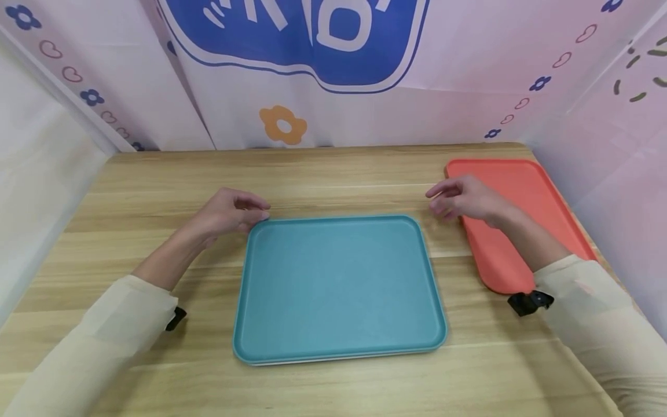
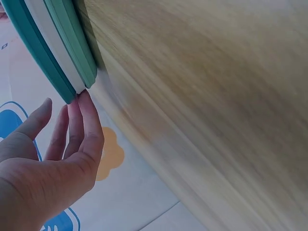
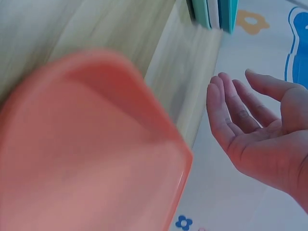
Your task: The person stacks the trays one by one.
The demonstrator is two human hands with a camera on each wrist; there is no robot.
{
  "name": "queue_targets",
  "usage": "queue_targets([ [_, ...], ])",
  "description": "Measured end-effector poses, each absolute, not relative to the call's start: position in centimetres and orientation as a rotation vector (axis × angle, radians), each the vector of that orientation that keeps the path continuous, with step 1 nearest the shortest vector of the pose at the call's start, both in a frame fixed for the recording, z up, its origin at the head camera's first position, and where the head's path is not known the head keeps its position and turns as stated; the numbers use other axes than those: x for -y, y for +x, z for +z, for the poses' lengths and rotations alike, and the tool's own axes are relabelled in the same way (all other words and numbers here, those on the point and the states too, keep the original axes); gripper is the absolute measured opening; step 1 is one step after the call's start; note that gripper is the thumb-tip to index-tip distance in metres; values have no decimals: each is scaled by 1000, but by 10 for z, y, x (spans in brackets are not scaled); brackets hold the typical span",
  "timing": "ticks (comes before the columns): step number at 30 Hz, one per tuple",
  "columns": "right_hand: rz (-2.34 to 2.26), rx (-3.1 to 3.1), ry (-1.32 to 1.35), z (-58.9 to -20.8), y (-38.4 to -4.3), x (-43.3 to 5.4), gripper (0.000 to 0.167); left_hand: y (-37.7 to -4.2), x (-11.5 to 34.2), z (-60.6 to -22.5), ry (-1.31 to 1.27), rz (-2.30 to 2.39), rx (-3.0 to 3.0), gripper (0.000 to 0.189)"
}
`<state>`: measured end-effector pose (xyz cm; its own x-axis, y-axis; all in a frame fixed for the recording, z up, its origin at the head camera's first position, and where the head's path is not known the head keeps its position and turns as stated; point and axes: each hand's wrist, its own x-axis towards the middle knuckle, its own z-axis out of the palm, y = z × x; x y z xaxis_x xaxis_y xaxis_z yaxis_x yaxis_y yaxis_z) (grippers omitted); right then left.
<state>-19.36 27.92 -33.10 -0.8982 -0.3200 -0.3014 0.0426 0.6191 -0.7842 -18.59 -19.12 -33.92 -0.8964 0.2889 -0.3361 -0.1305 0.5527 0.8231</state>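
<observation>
The left hand is at the stack's far left corner, fingertips touching the edges, thumb standing off, so it grips nothing. The right hand is relaxed with nothing in it, near the far right corner but apart from it. The teal tray lies on top of the stack, over a white tray and a green tray, around the middle of the table. A push or lift from the left fingertips alone could skew or tip the stack, as no hand steadies its right side, and the layers might slide over one another. The red tray lies to the right, beneath the right forearm; a low sweep of that arm could knock it.
</observation>
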Motion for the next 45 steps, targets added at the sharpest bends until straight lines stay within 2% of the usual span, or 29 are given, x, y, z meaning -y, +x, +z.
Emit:
queue_targets([
  [11, -1197, -2551, -75, -330, -198, -308, 37, -189, 173, -332, 239, 1296, -2374, 40],
  [45, -1257, -2727, 223, -336, -189, -384, 46, -194, 58, -293, 681, 1216, -2356, 26],
])
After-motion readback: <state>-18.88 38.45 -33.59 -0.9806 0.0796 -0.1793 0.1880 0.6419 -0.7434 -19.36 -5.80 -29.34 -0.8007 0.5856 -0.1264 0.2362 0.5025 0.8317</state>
